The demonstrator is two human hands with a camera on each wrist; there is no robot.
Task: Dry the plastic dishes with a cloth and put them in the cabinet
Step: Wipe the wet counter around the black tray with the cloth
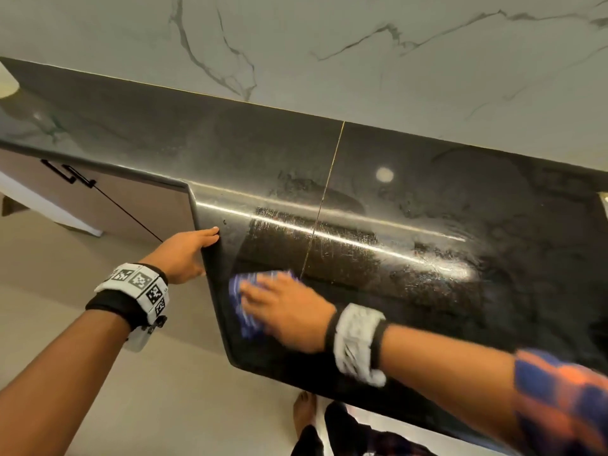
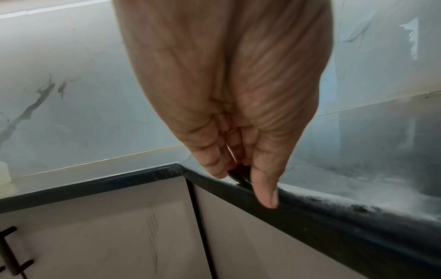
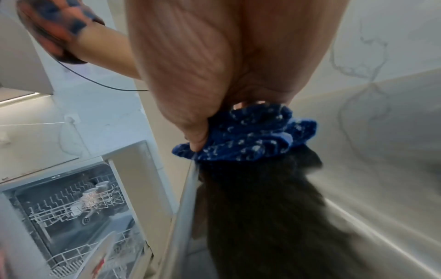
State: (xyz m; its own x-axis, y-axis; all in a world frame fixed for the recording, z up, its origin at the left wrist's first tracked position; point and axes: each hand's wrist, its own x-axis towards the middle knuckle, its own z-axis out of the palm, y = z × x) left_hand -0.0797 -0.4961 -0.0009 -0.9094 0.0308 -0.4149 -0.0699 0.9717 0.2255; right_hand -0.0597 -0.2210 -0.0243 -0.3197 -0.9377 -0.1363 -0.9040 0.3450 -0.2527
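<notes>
**Cloth pressed on the dark surface**

Right hand [image 1: 285, 315] laid palm-down over a crumpled blue cloth with pale flecks [image 1: 247, 302], fingers spread across it in the head view; in the right wrist view, thumb and fingers bunched around the fabric [image 3: 248, 136], so holding the cloth. Blurred by motion in both views. Cloth touching the glossy black stone surface [image 1: 411, 232] near its front left corner, with scuffed, streaky patches just beyond.

Left hand [image 1: 184, 255] resting at the left edge of the same surface, fingers straight and close together [image 2: 214, 151], thumb tip over the rounded black rim, nothing held. White tagged band on a black strap [image 1: 136, 292] around the left wrist; a similar blurred band [image 1: 358, 340] on the right, with an orange-and-blue checked sleeve [image 1: 559, 399] behind it.

Under the left part of the surface, beige cabinet doors [image 2: 107, 226] with a dark bar handle [image 1: 67, 174]. Behind the surface, white marble-veined wall [image 1: 329, 44]. Far off in the right wrist view, an open dishwasher with wire racks [image 3: 78, 203] holding a few pale cups [image 3: 95, 188]; whether plastic, impossible to tell.
</notes>
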